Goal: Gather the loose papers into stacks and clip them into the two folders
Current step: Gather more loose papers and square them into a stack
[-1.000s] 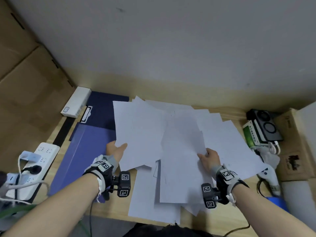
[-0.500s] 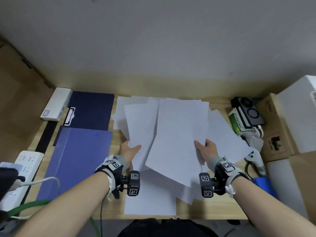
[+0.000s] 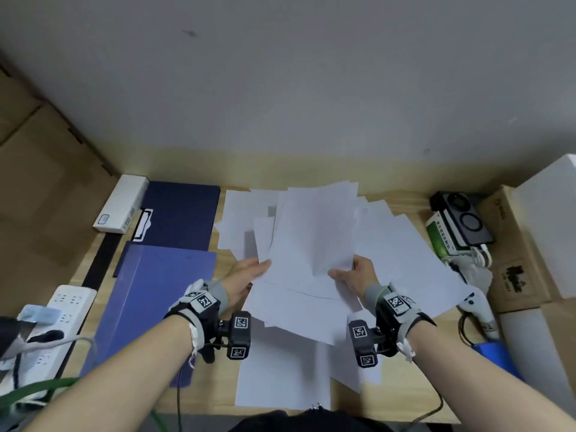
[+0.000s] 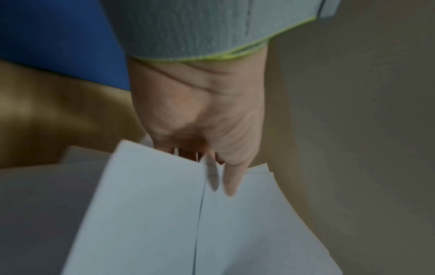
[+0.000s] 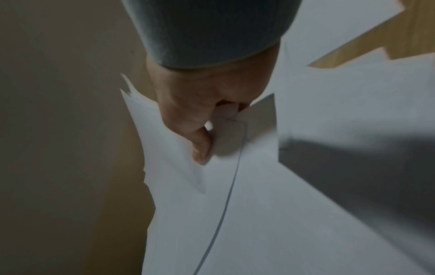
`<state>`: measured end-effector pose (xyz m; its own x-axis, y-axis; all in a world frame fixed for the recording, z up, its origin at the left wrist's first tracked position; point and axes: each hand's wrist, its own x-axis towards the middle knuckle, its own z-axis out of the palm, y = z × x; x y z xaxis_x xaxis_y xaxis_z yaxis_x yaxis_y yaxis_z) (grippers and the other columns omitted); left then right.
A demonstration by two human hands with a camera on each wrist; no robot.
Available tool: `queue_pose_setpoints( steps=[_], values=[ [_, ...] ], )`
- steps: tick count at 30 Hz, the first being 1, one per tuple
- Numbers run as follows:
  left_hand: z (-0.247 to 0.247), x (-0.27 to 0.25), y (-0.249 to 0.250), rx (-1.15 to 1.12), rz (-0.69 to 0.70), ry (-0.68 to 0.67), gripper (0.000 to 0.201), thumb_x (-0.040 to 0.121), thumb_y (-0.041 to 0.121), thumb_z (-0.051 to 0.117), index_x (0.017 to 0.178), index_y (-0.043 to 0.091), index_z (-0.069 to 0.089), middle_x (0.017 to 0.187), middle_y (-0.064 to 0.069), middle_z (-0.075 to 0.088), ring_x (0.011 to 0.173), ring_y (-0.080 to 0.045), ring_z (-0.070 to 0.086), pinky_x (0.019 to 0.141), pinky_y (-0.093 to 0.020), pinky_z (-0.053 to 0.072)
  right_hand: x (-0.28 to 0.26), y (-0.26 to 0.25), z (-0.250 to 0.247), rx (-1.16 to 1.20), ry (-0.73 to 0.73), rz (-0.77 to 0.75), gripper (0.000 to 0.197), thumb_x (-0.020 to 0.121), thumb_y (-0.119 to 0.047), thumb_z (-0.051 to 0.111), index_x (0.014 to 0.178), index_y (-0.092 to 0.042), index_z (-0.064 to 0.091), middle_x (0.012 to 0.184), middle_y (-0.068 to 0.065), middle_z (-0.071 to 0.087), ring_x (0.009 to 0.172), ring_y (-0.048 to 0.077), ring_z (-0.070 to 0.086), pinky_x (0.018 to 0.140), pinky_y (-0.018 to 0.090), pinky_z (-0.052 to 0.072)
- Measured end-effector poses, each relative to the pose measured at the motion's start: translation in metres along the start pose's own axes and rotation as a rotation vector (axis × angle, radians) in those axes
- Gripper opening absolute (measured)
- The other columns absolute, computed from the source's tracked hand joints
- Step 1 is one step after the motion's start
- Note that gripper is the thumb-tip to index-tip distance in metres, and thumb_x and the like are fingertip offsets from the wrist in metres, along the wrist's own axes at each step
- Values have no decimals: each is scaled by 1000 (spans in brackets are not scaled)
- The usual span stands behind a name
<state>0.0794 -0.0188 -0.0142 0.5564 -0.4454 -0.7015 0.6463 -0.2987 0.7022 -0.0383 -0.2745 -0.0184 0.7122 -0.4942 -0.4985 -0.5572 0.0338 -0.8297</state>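
Note:
Between both hands I hold a loose bundle of white papers, lifted and tilted above the wooden desk. My left hand pinches its left edge, thumb on top and fingers hidden beneath; the left wrist view shows that thumb on the sheets. On the right edge my right hand pinches the same way, thumb pressing the papers. More loose sheets lie spread under and around. Two folders rest at the left: a dark navy one with a clip, and a lighter blue one nearer me.
A white box lies beyond the navy folder, and a power strip with cables sits at the far left. At the right stand a black device, a green-white box, a white controller and cardboard boxes.
Both hands have drawn closer together, pushing the spread sheets into a narrower, raised bundle. The head view has shifted slightly.

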Motion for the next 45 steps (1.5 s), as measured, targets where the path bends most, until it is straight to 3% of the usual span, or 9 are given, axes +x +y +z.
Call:
queue_pose_setpoints(
  steps=[3, 11, 17, 20, 23, 28, 33, 38, 45],
  values=[
    [8, -7, 49, 107, 192, 47, 21, 91, 9, 63, 112, 10, 65, 114, -10, 71, 96, -22, 71, 88, -37, 57, -1, -46, -11, 41, 42, -169, 21, 73, 4, 79, 85, -10, 69, 82, 0, 72, 73, 16, 65, 65, 24, 53],
    [8, -24, 113, 238, 537, 166, 24, 84, 3, 70, 106, 1, 61, 100, -3, 69, 90, -14, 66, 78, -20, 55, -19, -113, -40, 224, 74, -463, 25, 75, 1, 80, 97, -6, 72, 93, 3, 76, 82, 17, 72, 73, 31, 59],
    [13, -27, 68, 254, 494, 130, 32, 77, 7, 78, 107, 9, 68, 102, 2, 72, 89, -5, 68, 77, -14, 53, -39, -65, -19, 201, -55, -377, 32, 72, 2, 82, 99, -13, 74, 98, 1, 77, 91, 16, 71, 81, 30, 58],
    [21, -28, 52, 230, 524, 121, 28, 76, -2, 76, 103, 1, 69, 97, -5, 71, 86, -11, 66, 79, -25, 52, -37, -47, -9, 162, -59, -331, 23, 71, -2, 84, 92, -6, 75, 92, 4, 74, 83, 16, 67, 78, 35, 54],
    [31, -35, 56, 173, 546, 119, 25, 78, -5, 73, 103, -3, 69, 94, -8, 71, 84, -9, 67, 76, -18, 53, -38, -57, -6, 232, -32, -301, 20, 72, 2, 82, 90, -5, 77, 89, 7, 77, 80, 16, 70, 77, 32, 53],
    [38, -43, 73, 115, 585, 113, 20, 81, 5, 75, 100, 7, 70, 95, -5, 74, 85, -11, 71, 78, -27, 58, -37, -75, -16, 386, -49, -320, 22, 73, 5, 79, 91, -7, 75, 93, 11, 76, 82, 21, 73, 77, 33, 60],
    [34, -31, 34, 212, 474, 110, 20, 80, 2, 75, 92, 17, 68, 89, 5, 72, 74, 4, 68, 71, -19, 56, -38, -29, -2, 254, -101, -178, 28, 72, 8, 79, 93, -9, 73, 95, 9, 76, 88, 23, 71, 73, 27, 58],
    [33, -10, 2, 171, 357, 118, 22, 79, 5, 77, 97, 15, 71, 97, -1, 75, 93, -19, 72, 82, -27, 58, -25, -2, 3, 288, -28, -55, 28, 72, -3, 83, 99, -1, 74, 98, 13, 76, 89, 27, 72, 77, 34, 59],
    [32, 22, -13, 298, 259, 135, 9, 86, 19, 71, 95, 19, 70, 99, -1, 74, 97, -21, 70, 93, -42, 54, 16, -2, -5, 193, -119, 40, 23, 79, -14, 80, 99, -5, 71, 93, 9, 75, 81, 28, 71, 75, 37, 58]
  ],
)
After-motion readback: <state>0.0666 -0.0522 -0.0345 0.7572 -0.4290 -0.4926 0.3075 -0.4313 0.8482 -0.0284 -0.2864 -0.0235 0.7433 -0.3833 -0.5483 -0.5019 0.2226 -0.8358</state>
